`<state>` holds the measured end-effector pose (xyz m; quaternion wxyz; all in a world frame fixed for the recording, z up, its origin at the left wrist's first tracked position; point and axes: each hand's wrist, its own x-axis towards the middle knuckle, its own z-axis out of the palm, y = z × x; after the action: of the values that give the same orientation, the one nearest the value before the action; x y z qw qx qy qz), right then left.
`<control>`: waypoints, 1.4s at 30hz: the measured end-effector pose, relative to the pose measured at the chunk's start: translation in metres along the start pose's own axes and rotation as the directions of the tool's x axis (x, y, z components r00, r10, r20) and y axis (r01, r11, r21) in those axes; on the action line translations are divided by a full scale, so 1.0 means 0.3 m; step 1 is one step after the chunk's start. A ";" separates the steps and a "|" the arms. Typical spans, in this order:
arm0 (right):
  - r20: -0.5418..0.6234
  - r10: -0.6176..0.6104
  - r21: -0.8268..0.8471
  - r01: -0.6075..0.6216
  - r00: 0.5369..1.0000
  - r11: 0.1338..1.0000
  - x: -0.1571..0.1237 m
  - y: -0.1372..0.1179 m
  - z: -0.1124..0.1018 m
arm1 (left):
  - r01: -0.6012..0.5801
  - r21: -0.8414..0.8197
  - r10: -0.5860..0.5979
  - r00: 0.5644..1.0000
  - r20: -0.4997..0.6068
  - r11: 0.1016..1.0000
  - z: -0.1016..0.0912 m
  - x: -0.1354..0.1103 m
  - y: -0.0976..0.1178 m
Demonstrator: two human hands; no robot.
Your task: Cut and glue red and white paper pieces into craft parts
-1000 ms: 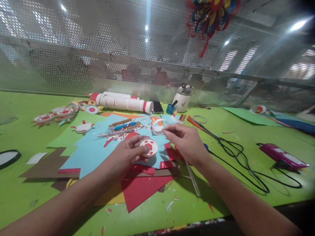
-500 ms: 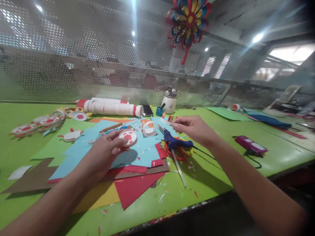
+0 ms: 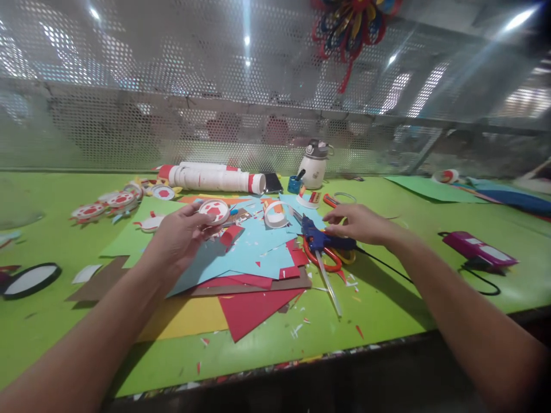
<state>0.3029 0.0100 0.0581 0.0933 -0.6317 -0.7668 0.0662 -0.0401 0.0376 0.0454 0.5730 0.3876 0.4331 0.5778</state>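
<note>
My left hand (image 3: 181, 235) grips a small white paper cup (image 3: 214, 211) with red shapes on its round bottom, held above blue paper sheets (image 3: 253, 252). My right hand (image 3: 359, 222) hovers low over a blue glue gun (image 3: 321, 240), fingers loosely curved and touching or almost touching its body; I cannot tell if it grips it. The glue gun lies on orange-handled scissors (image 3: 322, 261). A white paper ring (image 3: 275, 215) sits between my hands.
Stacked red, yellow and brown sheets (image 3: 249, 307) lie near the green table's front edge (image 3: 387, 321). A stack of cups (image 3: 215, 179), a white bottle (image 3: 316, 166) and finished red-and-white cup pieces (image 3: 107, 203) stand further back. A pink device (image 3: 477, 252) with a black cable is right.
My right hand moved down and right from near the paper ring onto the glue gun. My left hand raised the cup and shifted it left.
</note>
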 end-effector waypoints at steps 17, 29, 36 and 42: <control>0.198 -0.118 -0.077 0.136 0.973 0.988 -0.057 0.009 0.020 | -0.032 0.039 0.029 0.997 0.076 0.999 0.007 -0.007 -0.039; 0.009 -0.066 0.065 0.066 0.998 0.996 -0.066 -0.007 0.010 | 0.110 0.050 -0.119 0.959 0.256 0.993 0.054 -0.073 -0.065; -0.143 0.087 0.783 0.059 0.986 0.619 -0.121 -0.019 -0.034 | 0.115 0.068 -0.129 0.955 0.267 0.991 0.069 -0.091 -0.062; -0.101 -0.010 0.851 0.091 0.995 0.518 -0.139 -0.079 0.001 | 0.036 0.146 -0.078 0.953 0.293 0.989 0.064 -0.088 -0.076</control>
<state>0.2879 -0.0354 0.0606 0.4244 -0.4844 -0.6493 0.4045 -0.0133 0.0115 0.0313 0.6199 0.4965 0.3918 0.4644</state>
